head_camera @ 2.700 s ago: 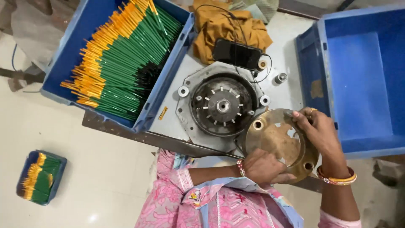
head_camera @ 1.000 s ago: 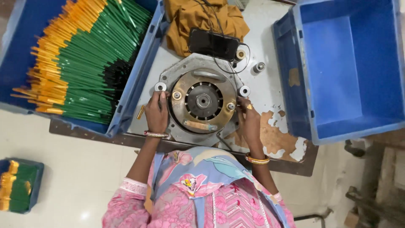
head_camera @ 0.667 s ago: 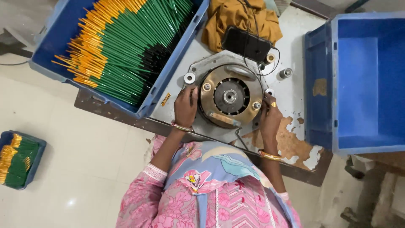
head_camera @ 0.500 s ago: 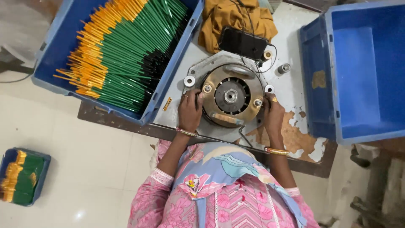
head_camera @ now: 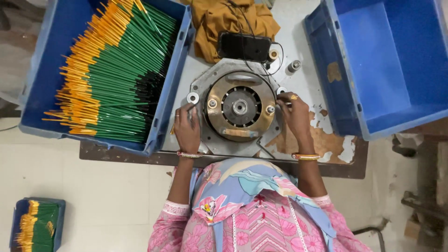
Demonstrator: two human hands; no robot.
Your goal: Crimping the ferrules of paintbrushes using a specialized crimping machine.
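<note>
So the left hand (head_camera: 187, 127) was lying loosely curled against the left edge of the round brass-coloured disc (head_camera: 240, 107), fingers bent but not gripping anything I could make out. The right hand (head_camera: 294, 113) sat at the disc's right edge, fingertips pinched near a small bolt; can't tell if it actually had hold of it. The disc sat on a grey metal plate (head_camera: 211, 144) at the near middle of the table (head_camera: 326, 161).

My worry: a loose washer (head_camera: 192, 97) just beside the left fingers could've got knocked off the edge, and the black cable (head_camera: 261, 70) might've snagged.

Far left, a blue crate (head_camera: 42, 70) was full of green and yellow sticks (head_camera: 112, 74). Right, another blue crate (head_camera: 387, 60) looked empty. A small blue bin (head_camera: 35, 224) of similar sticks sat on the floor.
</note>
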